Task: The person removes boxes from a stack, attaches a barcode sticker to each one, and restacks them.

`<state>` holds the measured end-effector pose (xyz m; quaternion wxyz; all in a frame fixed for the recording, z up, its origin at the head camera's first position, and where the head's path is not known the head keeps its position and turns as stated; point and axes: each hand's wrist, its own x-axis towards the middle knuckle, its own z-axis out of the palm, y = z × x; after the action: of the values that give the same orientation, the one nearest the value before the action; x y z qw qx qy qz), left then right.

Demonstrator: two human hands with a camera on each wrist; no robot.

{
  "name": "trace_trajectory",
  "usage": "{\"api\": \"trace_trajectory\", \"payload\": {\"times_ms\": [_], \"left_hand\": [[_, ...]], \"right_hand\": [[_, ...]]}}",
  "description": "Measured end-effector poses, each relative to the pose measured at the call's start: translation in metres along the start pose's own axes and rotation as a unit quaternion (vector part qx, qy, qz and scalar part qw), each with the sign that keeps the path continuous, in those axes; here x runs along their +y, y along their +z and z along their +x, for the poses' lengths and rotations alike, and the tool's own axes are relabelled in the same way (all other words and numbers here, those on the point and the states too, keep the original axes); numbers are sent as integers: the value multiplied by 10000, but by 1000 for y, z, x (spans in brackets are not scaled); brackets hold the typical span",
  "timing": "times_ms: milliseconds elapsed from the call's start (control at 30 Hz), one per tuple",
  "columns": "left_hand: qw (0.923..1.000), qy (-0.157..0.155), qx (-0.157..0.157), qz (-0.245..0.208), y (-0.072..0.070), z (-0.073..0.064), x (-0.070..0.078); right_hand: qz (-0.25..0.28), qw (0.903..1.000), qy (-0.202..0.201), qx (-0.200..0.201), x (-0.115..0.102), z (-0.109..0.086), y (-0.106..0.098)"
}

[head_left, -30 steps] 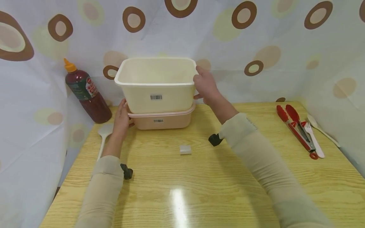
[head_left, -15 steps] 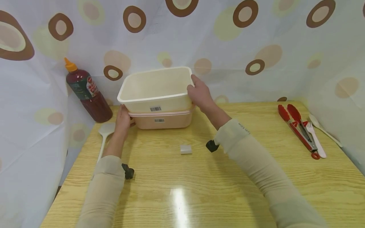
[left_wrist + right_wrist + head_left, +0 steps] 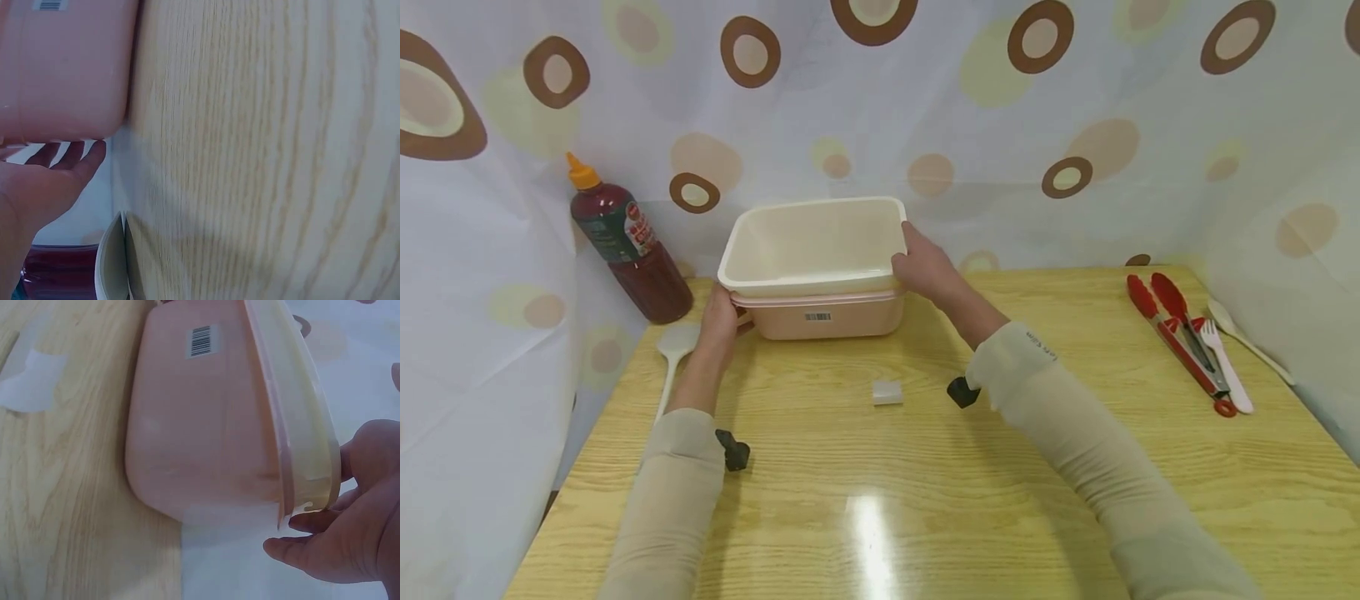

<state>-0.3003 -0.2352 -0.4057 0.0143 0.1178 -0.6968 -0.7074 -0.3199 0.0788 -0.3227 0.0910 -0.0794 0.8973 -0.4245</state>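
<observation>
A cream plastic bin (image 3: 808, 289) sits nested low inside a pink plastic bin (image 3: 861, 320) at the back of the table. Only its upper band shows above the pink rim, slightly tilted in the head view. My right hand (image 3: 928, 265) grips the cream bin's right end, thumb at the rim and fingers below it in the right wrist view. At the pink bin's left end is my left hand (image 3: 718, 321). Its fingers (image 3: 87, 164) reach fairly straight along that side in the left wrist view. A barcode label (image 3: 201, 341) marks the pink bin's front.
A red sauce bottle (image 3: 625, 250) leans at the back left, near a white spatula (image 3: 676, 342). On the right lie red-tipped tongs (image 3: 1180, 346), a white fork (image 3: 1228, 367) and a pale spoon (image 3: 1247, 342). A whitish piece of tape (image 3: 887, 392) is mid-table.
The cream bin has sunk down into the pink bin, and its barcode label has gone out of sight. My right hand has come down with it; the left has stayed nearly in place.
</observation>
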Motion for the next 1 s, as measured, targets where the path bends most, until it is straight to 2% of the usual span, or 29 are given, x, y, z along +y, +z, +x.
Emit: {"api": "trace_trajectory", "payload": {"times_ms": [200, 367, 467, 533, 667, 733, 833, 867, 933, 967, 1000], "left_hand": [[9999, 1, -81, -83, -3, 3, -1], [10000, -4, -55, -33, -3, 5, 1], [9997, 32, -222, 130, -3, 4, 6], [9988, 57, -360, 322, -2, -2, 14], [9938, 279, -531, 935, -7, -5, 18], [9856, 566, -499, 1513, -12, -1, 15], [9595, 984, -369, 2615, -22, 4, 13], [9485, 1047, -301, 2973, -24, 4, 16], [9316, 1090, -242, 3458, -29, 2, 21], [9257, 1078, -228, 3619, -31, 2, 22], [9235, 1026, -231, 3689, -32, 1, 24]], "right_hand": [[-237, 9994, -58, 246, 10, 3, 10], [-224, 9987, -236, 402, 21, 6, 18], [-196, 9982, -334, 451, 25, 6, 19], [-251, 9979, -369, 467, 26, 5, 17], [-436, 9972, -429, 427, 26, 2, 13], [-488, 9970, -475, 364, 26, 1, 11], [-552, 9969, -526, 174, 28, 1, 7], [-573, 9968, -546, 97, 29, 2, 6], [-571, 9969, -544, -54, 29, 2, 2], [-560, 9968, -556, -91, 30, 2, 1], [-554, 9968, -560, -103, 31, 2, -1]]}}
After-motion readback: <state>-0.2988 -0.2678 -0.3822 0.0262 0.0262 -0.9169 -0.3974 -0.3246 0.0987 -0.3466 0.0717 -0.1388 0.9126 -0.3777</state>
